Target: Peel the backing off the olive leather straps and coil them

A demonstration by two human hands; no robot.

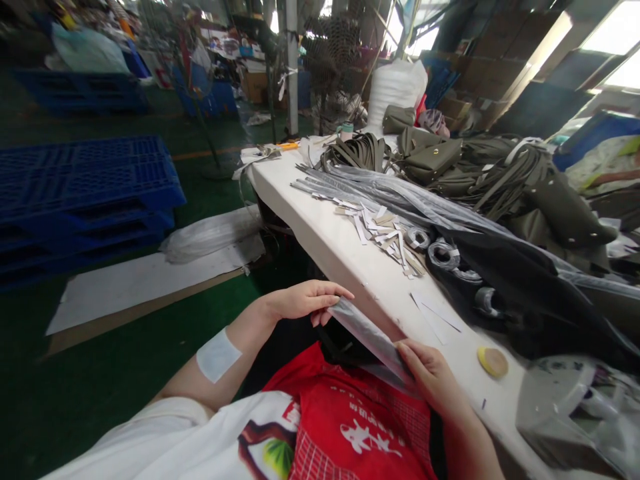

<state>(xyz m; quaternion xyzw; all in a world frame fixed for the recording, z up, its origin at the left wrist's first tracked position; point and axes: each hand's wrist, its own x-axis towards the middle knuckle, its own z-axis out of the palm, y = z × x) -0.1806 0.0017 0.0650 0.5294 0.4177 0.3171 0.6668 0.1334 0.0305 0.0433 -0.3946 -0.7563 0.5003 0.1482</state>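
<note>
My left hand (305, 300) pinches the far end of a long grey shiny strip (367, 333), fingers closed over its edge. My right hand (430, 373) grips the near end of the same strip, thumb on top. The strip runs slantwise between both hands, just in front of the white table's edge (350, 267) and above my lap with its red cloth (350, 420). A white patch (217, 355) is stuck on my left forearm.
On the table lie several grey strips (360, 190), paper scraps (385, 233), tape rolls (443, 253), black sheeting (515, 287), olive bags and straps (435, 157) and a round yellow pad (493, 361). Blue pallets (85, 187) and a white board (150, 280) lie on the green floor at the left.
</note>
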